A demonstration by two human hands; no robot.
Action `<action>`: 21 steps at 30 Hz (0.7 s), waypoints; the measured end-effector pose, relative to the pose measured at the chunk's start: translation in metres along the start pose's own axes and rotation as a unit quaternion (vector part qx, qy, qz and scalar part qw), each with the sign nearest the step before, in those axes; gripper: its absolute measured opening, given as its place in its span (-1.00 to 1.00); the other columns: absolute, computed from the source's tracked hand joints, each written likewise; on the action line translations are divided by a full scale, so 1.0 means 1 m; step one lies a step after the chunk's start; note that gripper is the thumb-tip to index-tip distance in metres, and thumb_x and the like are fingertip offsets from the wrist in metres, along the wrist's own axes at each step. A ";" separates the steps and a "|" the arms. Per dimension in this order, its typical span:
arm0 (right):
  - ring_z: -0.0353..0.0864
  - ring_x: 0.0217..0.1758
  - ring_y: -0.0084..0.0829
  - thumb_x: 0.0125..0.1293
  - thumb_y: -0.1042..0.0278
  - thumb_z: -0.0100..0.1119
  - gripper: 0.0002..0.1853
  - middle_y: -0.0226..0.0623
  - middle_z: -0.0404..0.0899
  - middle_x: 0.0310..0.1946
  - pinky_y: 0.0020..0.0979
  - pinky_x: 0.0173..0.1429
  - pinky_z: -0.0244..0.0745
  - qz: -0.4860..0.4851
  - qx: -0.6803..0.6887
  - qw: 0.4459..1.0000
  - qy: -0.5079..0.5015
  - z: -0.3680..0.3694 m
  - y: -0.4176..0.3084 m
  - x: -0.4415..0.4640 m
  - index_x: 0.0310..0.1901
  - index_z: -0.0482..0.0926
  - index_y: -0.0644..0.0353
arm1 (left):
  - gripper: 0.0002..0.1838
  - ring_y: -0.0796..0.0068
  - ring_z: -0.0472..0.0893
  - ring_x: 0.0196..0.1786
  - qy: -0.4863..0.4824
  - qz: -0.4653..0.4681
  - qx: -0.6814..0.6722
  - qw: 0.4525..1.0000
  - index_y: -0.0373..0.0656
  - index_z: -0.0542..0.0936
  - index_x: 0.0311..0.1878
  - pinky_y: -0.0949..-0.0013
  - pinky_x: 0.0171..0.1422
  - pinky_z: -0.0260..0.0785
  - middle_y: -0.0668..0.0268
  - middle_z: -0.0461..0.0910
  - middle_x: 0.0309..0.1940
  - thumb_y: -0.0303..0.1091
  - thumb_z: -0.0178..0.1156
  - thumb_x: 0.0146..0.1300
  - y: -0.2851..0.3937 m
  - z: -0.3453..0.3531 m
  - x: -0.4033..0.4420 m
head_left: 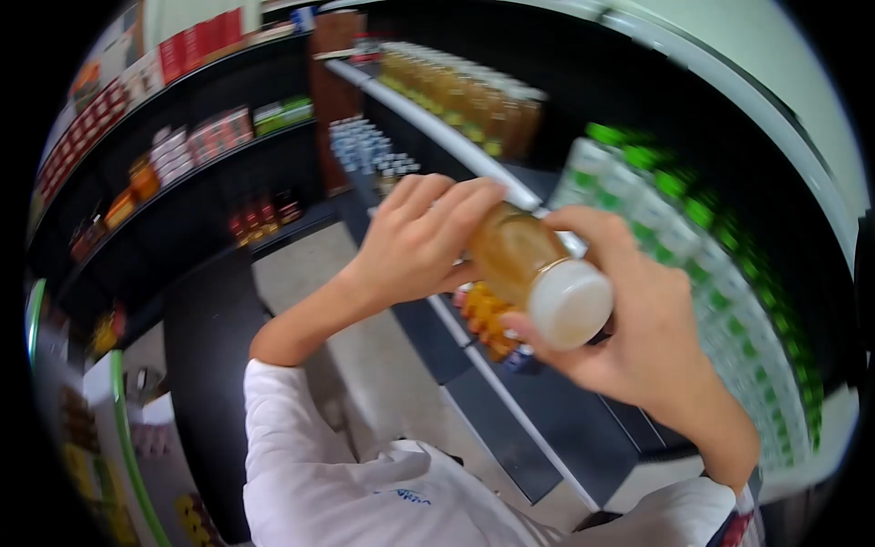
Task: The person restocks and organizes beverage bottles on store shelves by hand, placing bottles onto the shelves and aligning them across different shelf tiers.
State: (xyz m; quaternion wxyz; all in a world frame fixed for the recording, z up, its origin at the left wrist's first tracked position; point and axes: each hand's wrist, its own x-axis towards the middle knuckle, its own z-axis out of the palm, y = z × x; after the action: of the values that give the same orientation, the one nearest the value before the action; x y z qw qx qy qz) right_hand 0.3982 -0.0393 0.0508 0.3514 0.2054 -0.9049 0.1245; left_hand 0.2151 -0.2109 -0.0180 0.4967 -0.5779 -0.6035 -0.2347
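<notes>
A bottle of amber liquid with a white cap [516, 248] is held up in front of me, tilted so the cap points down toward me and to the right. My left hand [415, 239] is closed on the body near its base, with the fingers over the far side. Around the cap end curves my right hand [643, 314], thumb below and index finger above. Part of the bottle's base is hidden behind the left fingers. Its label, if any, cannot be made out.
Similar amber bottles [456, 96] stand in rows on the upper shelf. Green-capped clear bottles [693, 264] line the right side. Below my hands are small orange bottles [488, 319] on a dark lower shelf [547, 415]. Shelves with boxes [219, 137] run along the left; a black table [214, 383] stands nearer.
</notes>
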 end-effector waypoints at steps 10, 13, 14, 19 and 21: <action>0.70 -0.47 -0.18 0.31 0.23 0.40 -0.67 -0.10 0.62 -0.49 -0.34 -0.35 0.54 -0.042 0.006 0.999 -0.011 0.112 0.082 0.188 -0.10 0.49 0.25 | -0.23 0.18 0.58 -0.15 -0.070 -0.067 0.006 0.995 -0.23 0.47 0.27 0.22 -0.08 0.43 0.20 0.61 -0.08 -0.02 0.53 0.10 -0.190 0.034 -0.043; 0.74 -0.35 -0.13 0.34 0.13 0.30 -0.63 0.04 0.67 -0.43 -0.28 -0.27 0.59 0.044 0.006 0.996 -0.072 0.086 0.091 0.225 -0.13 0.55 0.36 | -0.20 0.06 0.59 -0.14 -0.008 -0.082 -0.042 0.996 -0.28 0.45 0.28 0.13 -0.06 0.48 0.13 0.59 -0.15 0.06 0.52 0.15 -0.225 0.070 -0.021; 0.80 -0.23 -0.05 0.36 0.07 0.22 -0.57 0.14 0.71 -0.37 -0.19 -0.19 0.66 0.127 0.056 0.977 -0.163 0.064 0.076 0.239 -0.13 0.57 0.41 | -0.22 0.05 0.59 -0.12 -0.031 -0.103 -0.074 0.991 -0.30 0.46 0.25 0.12 -0.06 0.50 0.13 0.57 -0.16 0.06 0.51 0.16 -0.231 0.077 -0.014; 0.72 -0.39 -0.11 0.29 0.05 0.33 -0.56 0.06 0.66 -0.46 -0.26 -0.27 0.58 0.068 -0.112 0.991 -0.026 0.114 0.163 0.243 -0.23 0.63 0.41 | -0.28 0.07 0.59 -0.11 -0.026 -0.081 -0.155 0.984 -0.31 0.52 0.11 0.13 -0.04 0.50 0.13 0.52 -0.14 0.15 0.47 0.18 -0.250 0.153 -0.006; 0.67 -0.42 -0.19 0.28 0.07 0.33 -0.58 0.00 0.61 -0.48 -0.32 -0.28 0.54 0.049 -0.203 0.978 -0.010 0.124 0.194 0.241 -0.24 0.63 0.39 | -0.27 0.08 0.60 -0.12 -0.056 -0.090 -0.168 0.980 -0.24 0.56 0.05 0.13 -0.05 0.50 0.14 0.53 -0.14 0.26 0.44 0.14 -0.252 0.177 -0.005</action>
State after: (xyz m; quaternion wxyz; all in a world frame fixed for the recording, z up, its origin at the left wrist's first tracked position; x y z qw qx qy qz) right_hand 0.0751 0.0179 0.1108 0.3703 0.0868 -0.9237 -0.0467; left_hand -0.0785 -0.1171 -0.0196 0.3347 -0.6087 -0.6320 -0.3436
